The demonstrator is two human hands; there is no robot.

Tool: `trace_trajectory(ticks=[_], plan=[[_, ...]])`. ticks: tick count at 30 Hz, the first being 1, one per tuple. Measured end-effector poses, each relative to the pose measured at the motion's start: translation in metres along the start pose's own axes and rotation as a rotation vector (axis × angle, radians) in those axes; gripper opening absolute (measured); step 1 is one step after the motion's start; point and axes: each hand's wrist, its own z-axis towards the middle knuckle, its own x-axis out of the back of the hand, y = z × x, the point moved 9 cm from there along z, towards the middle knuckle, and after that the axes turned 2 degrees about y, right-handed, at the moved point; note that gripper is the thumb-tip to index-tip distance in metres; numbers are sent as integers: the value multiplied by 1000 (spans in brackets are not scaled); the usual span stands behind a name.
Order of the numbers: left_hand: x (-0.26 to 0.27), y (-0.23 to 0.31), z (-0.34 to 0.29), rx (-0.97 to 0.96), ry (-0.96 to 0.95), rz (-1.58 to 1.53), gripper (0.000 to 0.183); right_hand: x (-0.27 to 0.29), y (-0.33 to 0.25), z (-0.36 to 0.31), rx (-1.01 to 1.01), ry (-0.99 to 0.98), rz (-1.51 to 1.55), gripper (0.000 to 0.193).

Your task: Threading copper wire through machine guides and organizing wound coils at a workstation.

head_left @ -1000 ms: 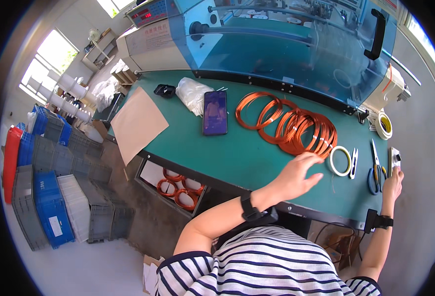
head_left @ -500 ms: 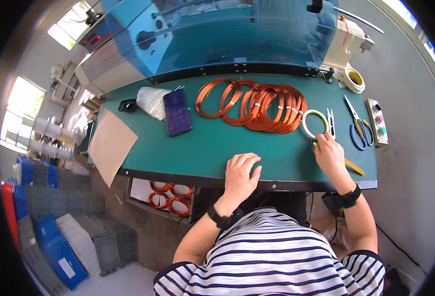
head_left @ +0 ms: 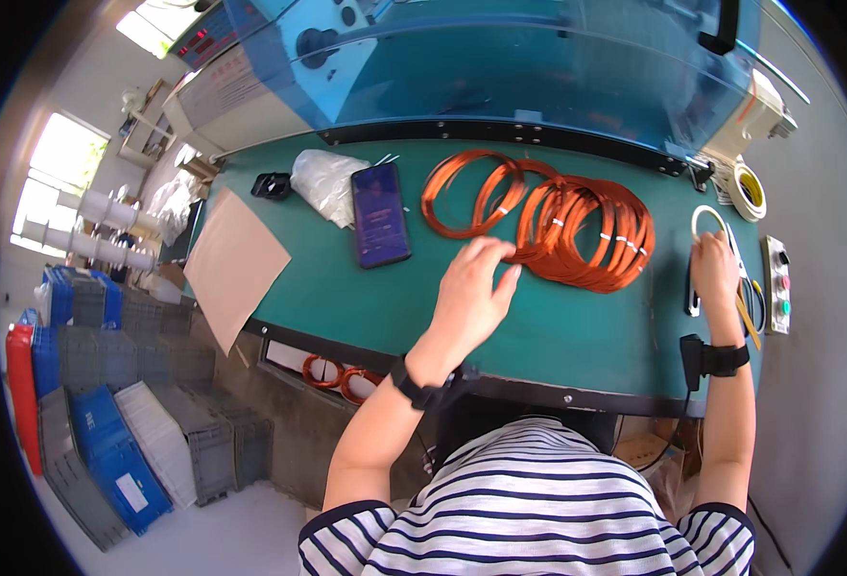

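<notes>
My left hand (head_left: pixel 471 296) hovers over the green tabletop, thumb apart from the bent fingers and nothing held. Its fingertips come up to the near edge of the copper wire coils (head_left: pixel 625 274); whether they touch is unclear. These coils lie overlapped in a row, bound with small white ties. At the right side, my right hand (head_left: pixel 716 272) is closed on a thin white tape ring (head_left: pixel 703 213) that stands up past the fingers. Scissors (head_left: pixel 736 240) are partly hidden behind this hand, a flat yellow strip (head_left: pixel 750 322) beside it.
A phone (head_left: pixel 381 216), a clear plastic bag (head_left: pixel 327 182) and brown paper (head_left: pixel 236 269) lie to the left. Behind the coils stands a machine with a blue transparent cover (head_left: pixel 538 86). A tape roll (head_left: pixel 750 192) and a button box (head_left: pixel 777 285) sit at the right edge.
My right hand has moved right and away from me with the tape ring. My left hand has reached forward toward the coils. The whole view has shifted.
</notes>
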Motion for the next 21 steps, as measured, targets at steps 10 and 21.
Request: trace_trajectory(ticks=[10,21], plan=[[-32,-64,58,147,-132,576,29,11,-18,-38,16,-44,190,52],[-89,-9,35,-137,-482,234,74,18,-81,11,180,-148,497,51]])
